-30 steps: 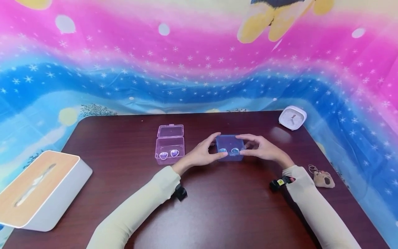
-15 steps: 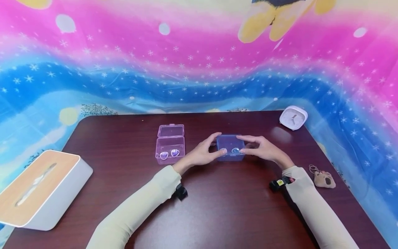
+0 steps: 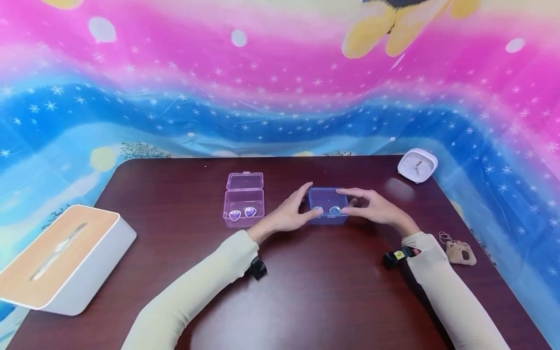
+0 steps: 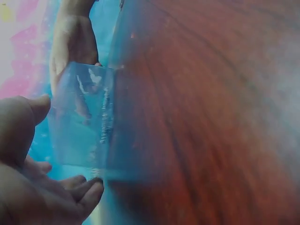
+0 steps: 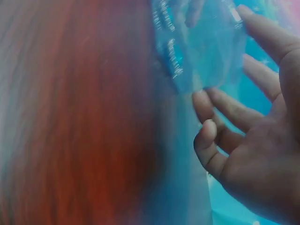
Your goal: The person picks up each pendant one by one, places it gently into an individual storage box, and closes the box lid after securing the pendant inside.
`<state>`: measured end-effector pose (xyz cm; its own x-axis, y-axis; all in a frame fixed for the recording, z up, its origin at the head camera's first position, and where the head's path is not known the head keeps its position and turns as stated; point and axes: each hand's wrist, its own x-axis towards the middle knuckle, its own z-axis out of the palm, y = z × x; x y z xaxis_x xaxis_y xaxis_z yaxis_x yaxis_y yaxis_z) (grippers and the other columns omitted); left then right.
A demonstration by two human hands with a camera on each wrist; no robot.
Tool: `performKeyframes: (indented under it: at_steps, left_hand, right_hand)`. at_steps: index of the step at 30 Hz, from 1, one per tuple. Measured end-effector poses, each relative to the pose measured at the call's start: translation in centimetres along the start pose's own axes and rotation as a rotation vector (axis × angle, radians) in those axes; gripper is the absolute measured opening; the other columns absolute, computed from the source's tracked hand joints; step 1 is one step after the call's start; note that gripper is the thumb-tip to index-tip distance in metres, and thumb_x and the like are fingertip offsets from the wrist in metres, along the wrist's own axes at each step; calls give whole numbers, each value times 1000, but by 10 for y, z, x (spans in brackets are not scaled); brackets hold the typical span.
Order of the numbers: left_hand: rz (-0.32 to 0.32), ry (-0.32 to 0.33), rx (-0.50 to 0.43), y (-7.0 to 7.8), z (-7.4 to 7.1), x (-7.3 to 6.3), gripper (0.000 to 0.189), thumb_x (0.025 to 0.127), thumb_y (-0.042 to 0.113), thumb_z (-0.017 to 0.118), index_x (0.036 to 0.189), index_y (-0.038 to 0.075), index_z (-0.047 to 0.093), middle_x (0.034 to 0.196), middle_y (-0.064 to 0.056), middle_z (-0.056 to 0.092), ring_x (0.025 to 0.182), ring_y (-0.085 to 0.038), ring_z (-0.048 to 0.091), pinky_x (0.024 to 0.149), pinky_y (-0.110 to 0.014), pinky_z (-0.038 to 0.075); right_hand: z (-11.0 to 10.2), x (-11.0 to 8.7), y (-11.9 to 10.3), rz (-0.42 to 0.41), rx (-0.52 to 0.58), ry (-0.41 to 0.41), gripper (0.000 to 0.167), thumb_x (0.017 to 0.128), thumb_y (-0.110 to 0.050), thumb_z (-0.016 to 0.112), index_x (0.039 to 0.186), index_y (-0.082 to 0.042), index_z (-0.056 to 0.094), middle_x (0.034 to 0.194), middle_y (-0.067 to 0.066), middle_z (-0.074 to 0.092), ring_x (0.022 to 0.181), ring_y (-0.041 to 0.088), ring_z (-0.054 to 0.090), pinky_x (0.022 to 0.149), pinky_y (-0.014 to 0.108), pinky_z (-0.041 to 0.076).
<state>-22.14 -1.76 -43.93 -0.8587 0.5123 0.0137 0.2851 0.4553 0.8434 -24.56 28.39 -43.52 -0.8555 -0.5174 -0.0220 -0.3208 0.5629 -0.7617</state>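
Note:
A translucent blue plastic box (image 3: 328, 198) with its lid down stands on the table between both hands. Two sparkly blue gems (image 3: 335, 210) show through its front, one partly behind the left thumb. My left hand (image 3: 288, 213) holds the box's left side, thumb at the front edge and index finger at the back corner. On the right side, my right hand (image 3: 376, 208) holds it the same way, thumb at the front right corner. Left of them, a pink plastic box (image 3: 244, 195) stands with its lid raised; two purple gems (image 3: 250, 212) lie inside.
A white tissue box (image 3: 100, 262) with a wooden top sits at the table's left edge. A white clock (image 3: 417, 166) stands at the back right. A small brown plush pouch (image 3: 461, 253) lies by the right sleeve. A patterned cloth (image 3: 280, 87) hangs behind the table.
The head view has shifted slightly, so everything appears a little to the right. My left thumb has moved slightly up along the blue box's front edge; both hands stay at its sides.

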Motion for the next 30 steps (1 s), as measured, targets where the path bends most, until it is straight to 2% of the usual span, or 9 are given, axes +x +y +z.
performKeyframes:
  at_steps: [4, 7, 9, 13, 16, 19, 24, 27, 30]
  left_hand:
    - [8, 95, 22, 9, -16, -20, 78, 101, 49, 59, 164, 23, 21, 165, -12, 33, 149, -31, 40, 119, -55, 38]
    - [51, 168, 2, 16, -40, -43, 69, 103, 45, 58, 162, 24, 28, 165, -8, 35, 150, -31, 39, 120, -55, 37]
    - [63, 226, -6, 16, -58, -59, 67, 103, 42, 60, 161, 25, 31, 165, -6, 35, 151, -30, 38, 120, -56, 36]
    - [-8, 340, -3, 4, -92, -89, 74, 99, 41, 67, 161, 27, 30, 164, -8, 34, 150, -31, 37, 120, -61, 34]
    - [-78, 382, -44, -12, -109, -104, 82, 97, 37, 70, 163, 24, 23, 165, -14, 29, 151, -36, 33, 120, -62, 32]
    - [-164, 354, -103, -28, -120, -113, 93, 96, 37, 71, 166, 21, 11, 168, -18, 21, 152, -43, 29, 120, -62, 30]
    - [-296, 157, -162, -54, -129, -120, 117, 90, 39, 78, 165, 16, -9, 171, -21, 7, 152, -51, 22, 121, -67, 26]
    - [-316, 48, -204, -68, -132, -122, 119, 89, 34, 79, 164, 10, -10, 170, -25, 7, 150, -53, 23, 121, -66, 26]
    - [-301, -9, -217, -79, -134, -123, 111, 91, 28, 78, 165, 9, -3, 168, -28, 12, 146, -53, 28, 119, -65, 28]
  right_hand:
    - [3, 2, -14, 11, -1, 137, 47, 99, -27, 70, 143, -16, 60, 136, 14, 64, 110, 25, 64, 87, 24, 54]
    - [8, 5, -39, 7, 20, 277, 39, 99, -27, 69, 136, -16, 65, 133, 12, 66, 110, 21, 63, 85, 22, 52]
    - [15, 10, -60, -38, 54, 322, 35, 99, -24, 70, 132, -14, 67, 127, 13, 69, 108, 21, 65, 85, 23, 53]
    - [39, 27, -103, -105, 168, 255, 32, 100, -20, 68, 131, -11, 68, 123, 12, 72, 107, 24, 70, 89, 26, 55]
    - [67, 47, -124, -76, 243, 161, 35, 101, -22, 67, 134, -12, 65, 131, 11, 69, 115, 28, 69, 97, 34, 55]
    - [96, 70, -136, -3, 303, 121, 42, 102, -23, 65, 142, -13, 58, 144, 15, 61, 127, 32, 63, 106, 44, 52]
    - [136, 105, -138, 196, 482, 129, 60, 104, -26, 60, 156, -6, 39, 156, 24, 45, 142, 38, 49, 119, 50, 39]
    - [149, 123, -134, 284, 618, 153, 62, 106, -27, 55, 157, 1, 33, 157, 23, 45, 144, 38, 47, 121, 48, 36]
    - [155, 137, -130, 319, 673, 177, 56, 108, -28, 51, 153, 3, 40, 151, 21, 55, 138, 35, 55, 113, 43, 40]
